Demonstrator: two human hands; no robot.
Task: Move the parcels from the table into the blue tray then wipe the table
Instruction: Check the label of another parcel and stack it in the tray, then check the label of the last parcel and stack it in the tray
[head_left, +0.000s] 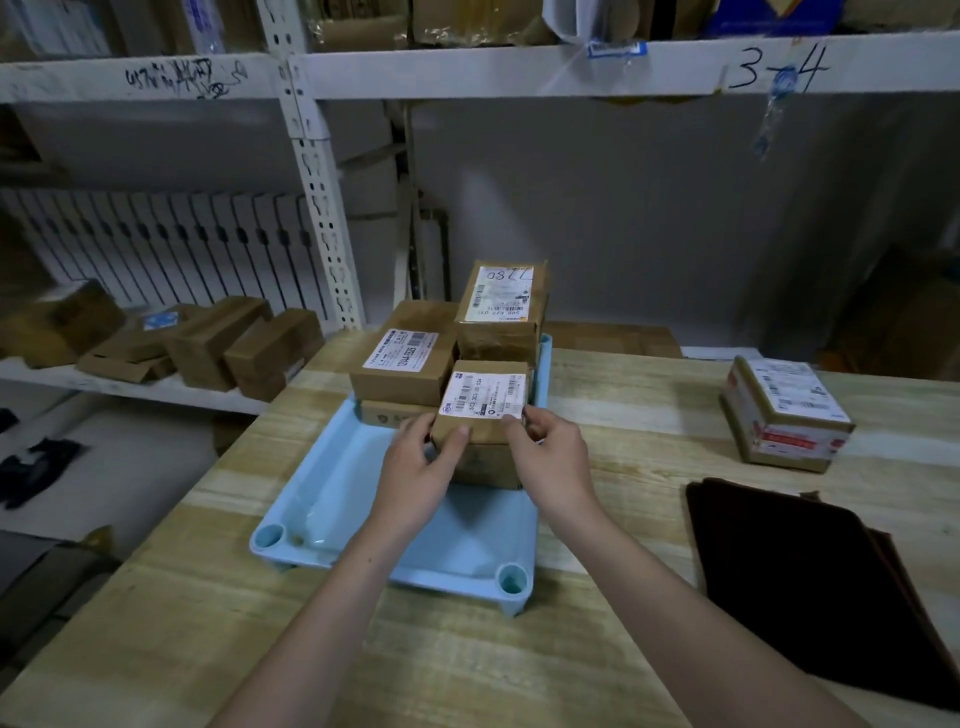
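Head view: a small parcel (485, 400) is gripped by the left hand (418, 475) and right hand (550, 462), fingers curled round its near corners, atop stacked parcels in the blue tray (332, 499). One parcel (784, 413) is left on the table (623, 441), near a dark cloth (821, 587).

Parcels (415, 358) are sitting stacked in the tray's (332, 499) far half. One parcel (787, 410) is lying far right on the table (623, 441), a cloth (810, 582) lying nearer.

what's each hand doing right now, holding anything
Left hand: grips the left side of the small parcel over the blue tray.
Right hand: grips the right side of the same parcel.
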